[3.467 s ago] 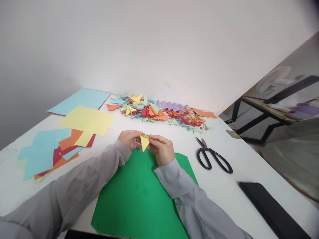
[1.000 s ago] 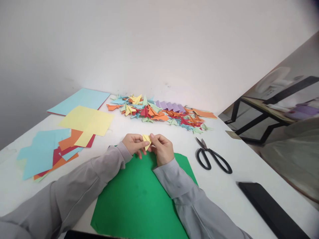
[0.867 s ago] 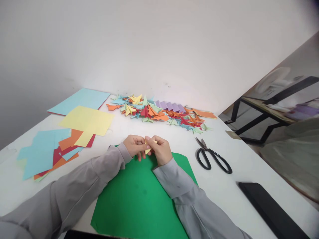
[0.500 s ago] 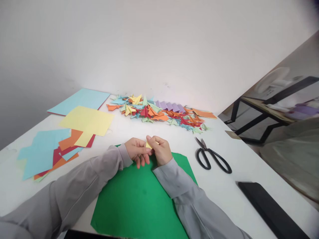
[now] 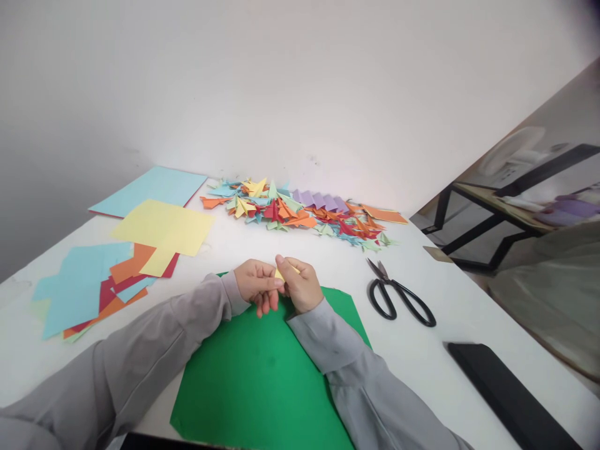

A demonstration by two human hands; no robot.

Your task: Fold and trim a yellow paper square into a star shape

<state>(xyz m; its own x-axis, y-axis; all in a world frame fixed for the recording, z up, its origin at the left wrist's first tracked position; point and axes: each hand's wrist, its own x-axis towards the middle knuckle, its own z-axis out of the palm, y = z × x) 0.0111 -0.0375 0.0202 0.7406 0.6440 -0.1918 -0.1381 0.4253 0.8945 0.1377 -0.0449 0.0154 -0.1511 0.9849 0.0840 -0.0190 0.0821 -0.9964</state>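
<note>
My left hand (image 5: 255, 286) and my right hand (image 5: 302, 286) meet just above the far edge of a green paper sheet (image 5: 262, 375) on the white table (image 5: 422, 356). Both pinch a small folded yellow paper piece (image 5: 280, 274), which is mostly hidden between the fingers. Only a sliver of yellow shows. Grey sleeves cover both arms.
A heap of folded coloured paper shapes (image 5: 300, 212) lies at the back by the wall. Loose yellow (image 5: 164, 228), blue (image 5: 79, 284) and orange sheets lie at the left. Black scissors (image 5: 400, 297) rest to the right, with a black flat object (image 5: 510, 397) at the near right edge.
The yellow piece, held up as a visible triangle earlier, is now folded smaller and nearly covered by my fingers. Both hands have sunk slightly toward the green sheet.
</note>
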